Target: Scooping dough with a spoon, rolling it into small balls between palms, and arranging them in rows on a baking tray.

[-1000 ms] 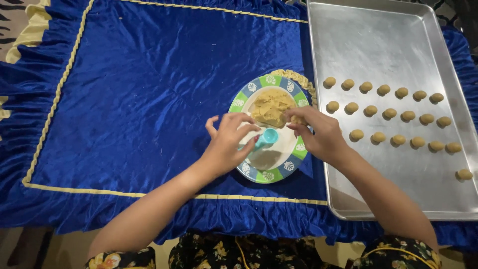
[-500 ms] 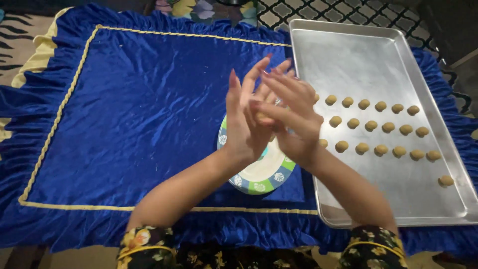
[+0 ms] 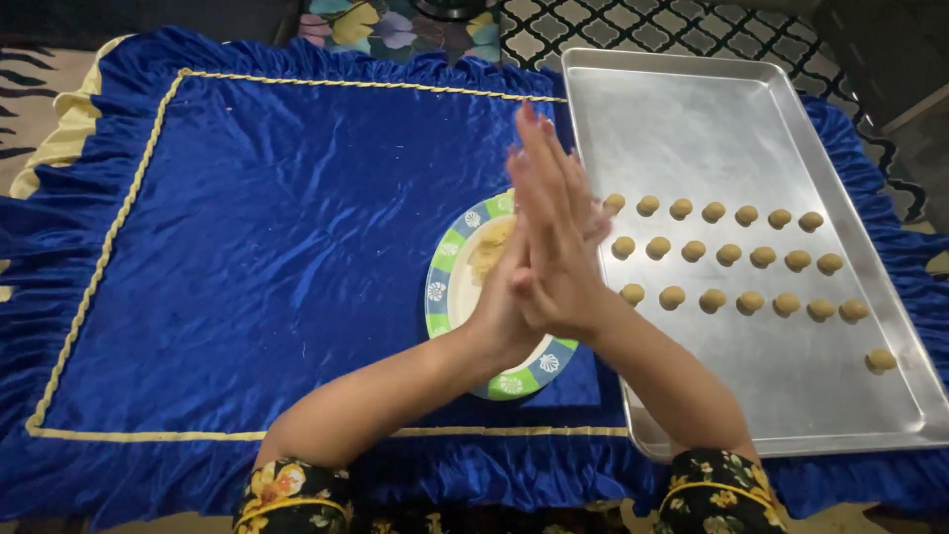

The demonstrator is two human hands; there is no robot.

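Note:
My left hand [image 3: 501, 309] and my right hand [image 3: 563, 237] are pressed flat together, palm to palm, fingers straight and pointing away from me. They hover over a round plate [image 3: 440, 289] with a green, blue and white rim. Whatever lies between the palms is hidden. A lump of tan dough [image 3: 489, 249] shows on the plate just left of the hands. To the right, a silver baking tray [image 3: 692, 129] carries three rows of small round dough balls [image 3: 729, 254], and a single ball [image 3: 880, 359] sits below the rows near the right rim.
Plate and tray rest on a shiny blue cloth [image 3: 277, 247] with gold piping and a ruffled edge. Patterned floor covering [image 3: 643, 30] shows beyond the cloth's far edge. The tray's far half is bare metal.
One second ago both hands were down at the plate, fingers on the dough. They have since lifted and come together, palms pressed and slid against each other.

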